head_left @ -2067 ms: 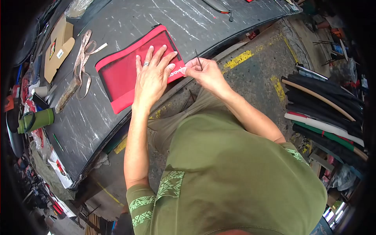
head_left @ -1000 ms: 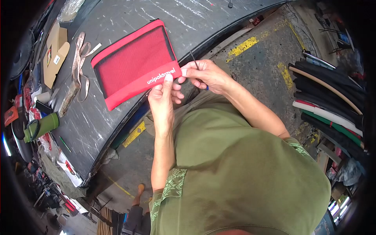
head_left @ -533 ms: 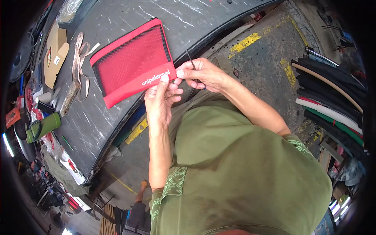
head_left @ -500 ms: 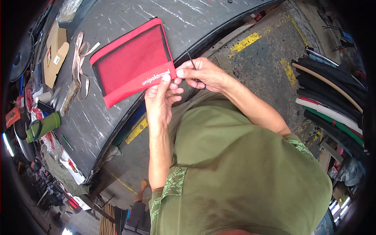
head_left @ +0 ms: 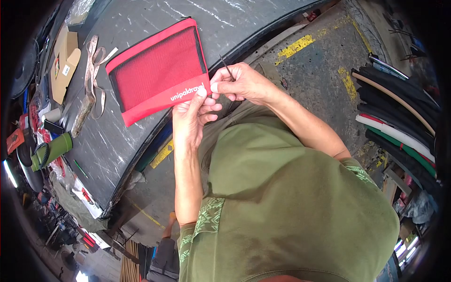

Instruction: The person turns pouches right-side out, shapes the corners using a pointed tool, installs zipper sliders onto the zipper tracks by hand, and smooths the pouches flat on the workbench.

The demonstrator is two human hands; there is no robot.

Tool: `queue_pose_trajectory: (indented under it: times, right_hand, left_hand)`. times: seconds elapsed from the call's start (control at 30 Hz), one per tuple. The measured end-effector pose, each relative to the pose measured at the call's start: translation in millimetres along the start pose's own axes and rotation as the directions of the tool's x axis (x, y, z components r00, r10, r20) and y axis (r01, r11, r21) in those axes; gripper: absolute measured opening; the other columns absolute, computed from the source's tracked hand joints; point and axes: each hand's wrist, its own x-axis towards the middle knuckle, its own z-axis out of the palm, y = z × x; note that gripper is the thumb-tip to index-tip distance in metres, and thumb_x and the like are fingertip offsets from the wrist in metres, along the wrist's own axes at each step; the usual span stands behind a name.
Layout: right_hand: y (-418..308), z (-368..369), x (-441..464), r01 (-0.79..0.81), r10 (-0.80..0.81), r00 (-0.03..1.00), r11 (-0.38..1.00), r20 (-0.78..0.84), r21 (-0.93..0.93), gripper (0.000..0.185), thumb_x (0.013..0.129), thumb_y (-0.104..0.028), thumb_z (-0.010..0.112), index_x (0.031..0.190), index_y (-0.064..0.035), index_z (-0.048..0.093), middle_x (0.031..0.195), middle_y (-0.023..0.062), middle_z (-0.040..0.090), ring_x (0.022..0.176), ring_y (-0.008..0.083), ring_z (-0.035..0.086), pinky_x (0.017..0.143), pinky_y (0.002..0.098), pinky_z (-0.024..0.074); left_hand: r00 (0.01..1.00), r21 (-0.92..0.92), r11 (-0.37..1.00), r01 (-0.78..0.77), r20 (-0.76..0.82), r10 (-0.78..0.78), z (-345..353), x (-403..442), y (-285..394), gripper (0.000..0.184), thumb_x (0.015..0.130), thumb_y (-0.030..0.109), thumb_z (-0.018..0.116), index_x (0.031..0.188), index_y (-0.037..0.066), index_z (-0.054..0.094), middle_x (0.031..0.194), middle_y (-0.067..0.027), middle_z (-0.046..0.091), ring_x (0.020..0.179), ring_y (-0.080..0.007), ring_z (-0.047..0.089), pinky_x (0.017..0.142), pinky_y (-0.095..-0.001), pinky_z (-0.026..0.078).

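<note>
Centre frame, left hand pinches the red pouch, best held taut; right hand grips a thin dark tool.

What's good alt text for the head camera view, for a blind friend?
A left hand pinches the lower edge of a red mesh pouch on a scratched dark worktable; the right hand, close beside it, holds a thin dark tool.
</note>
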Motion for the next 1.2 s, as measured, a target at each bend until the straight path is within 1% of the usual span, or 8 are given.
queue_pose_trajectory:
  times: [0.23,0.33,0.6,0.73,0.9,1.03,1.13,1.2]
  right_hand:
    - [1.2,-4.3,2.5,-0.037,0.039,0.999,0.997,0.029,-0.073,0.01,0.092,-0.018,0.073,0.091,-0.0094,0.069,0.079,-0.0029,0.067,0.057,0.001,0.05,0.047,0.0176,0.0337]
    - [2.1,-3.5,4.2,0.018,-0.015,1.0,0.993,0.026,-0.121,0.009,0.089,-0.014,0.07,0.084,-0.0065,0.068,0.075,-0.003,0.066,0.057,0.0026,0.051,0.051,0.0206,0.0389]
    - [-10.1,-4.8,-2.9,-0.069,0.066,0.998,0.98,-0.018,-0.186,0.01,0.091,-0.015,0.069,0.088,-0.0059,0.071,0.076,-0.0018,0.068,0.058,0.0034,0.051,0.054,0.0213,0.0411]
    - [-7.5,-4.1,-1.9,-0.038,0.023,0.997,0.978,-0.075,-0.207,0.014,0.094,-0.018,0.069,0.091,-0.0054,0.073,0.078,-0.0014,0.069,0.058,0.0035,0.051,0.054,0.0211,0.0412]
    - [-11.0,-4.8,-2.8,-0.055,0.042,0.997,0.97,-0.063,-0.236,0.017,0.096,-0.021,0.069,0.094,-0.0047,0.073,0.08,-0.0006,0.07,0.058,0.0038,0.052,0.054,0.021,0.0414]
    - [-9.2,-6.6,-3.4,-0.092,0.086,0.995,0.979,-0.041,-0.183,0.017,0.097,-0.02,0.068,0.095,-0.0036,0.072,0.081,-0.0013,0.07,0.061,0.0035,0.053,0.056,0.0209,0.0431]
    - [1.5,0.5,-1.0,0.129,-0.156,0.974,0.978,-0.165,-0.163,0.016,0.097,-0.018,0.068,0.095,-0.0029,0.07,0.083,-0.0023,0.068,0.065,0.0029,0.054,0.059,0.0213,0.045]
    - [-5.5,8.4,-13.2,0.156,-0.177,0.967,0.98,-0.182,-0.122,0.015,0.098,-0.018,0.067,0.097,-0.003,0.068,0.083,-0.003,0.066,0.065,0.0022,0.053,0.057,0.0208,0.043]
  left_hand:
    - [1.0,0.044,0.999,0.016,0.01,-0.017,-4.5,0.0,-5.6,0.022,0.102,0.021,0.067,0.108,0.0,0.072,0.09,-0.0119,0.075,0.076,-0.0204,0.076,0.055,-0.0254,0.061]
    - [0.999,0.051,0.998,0.028,0.016,-0.029,-5.5,2.2,-9.2,0.022,0.102,0.02,0.067,0.109,0.0,0.072,0.089,-0.0117,0.075,0.077,-0.0209,0.076,0.056,-0.0258,0.061]
    - [1.0,0.085,0.996,0.013,0.009,-0.014,-4.3,1.6,-8.5,0.021,0.101,0.019,0.068,0.108,0.0,0.073,0.088,-0.0109,0.075,0.077,-0.0214,0.076,0.058,-0.0273,0.061]
    - [0.999,0.093,0.995,0.034,-0.01,-0.033,-3.3,1.5,-9.4,0.021,0.101,0.019,0.069,0.108,0.0,0.073,0.088,-0.0107,0.075,0.076,-0.0214,0.076,0.058,-0.0275,0.061]
    - [1.0,0.056,0.998,0.013,-0.021,-0.012,0.5,0.4,-12.0,0.02,0.1,0.019,0.069,0.108,0.001,0.073,0.089,-0.0109,0.075,0.077,-0.0214,0.076,0.059,-0.0279,0.061]
    - [1.0,0.052,0.999,-0.001,-0.017,0.002,5.0,1.2,-16.1,0.02,0.101,0.019,0.068,0.109,0.001,0.072,0.088,-0.0097,0.074,0.076,-0.021,0.076,0.06,-0.0285,0.062]
    - [0.99,-0.105,0.985,-0.139,-0.047,0.134,24.2,6.8,-30.8,0.02,0.102,0.02,0.067,0.109,0.002,0.071,0.085,-0.0074,0.073,0.072,-0.019,0.074,0.063,-0.0277,0.062]
    - [0.989,-0.144,0.978,-0.148,-0.012,0.148,32.3,8.3,-33.2,0.02,0.103,0.02,0.065,0.108,0.001,0.071,0.086,-0.0072,0.073,0.073,-0.0186,0.073,0.064,-0.0286,0.062]
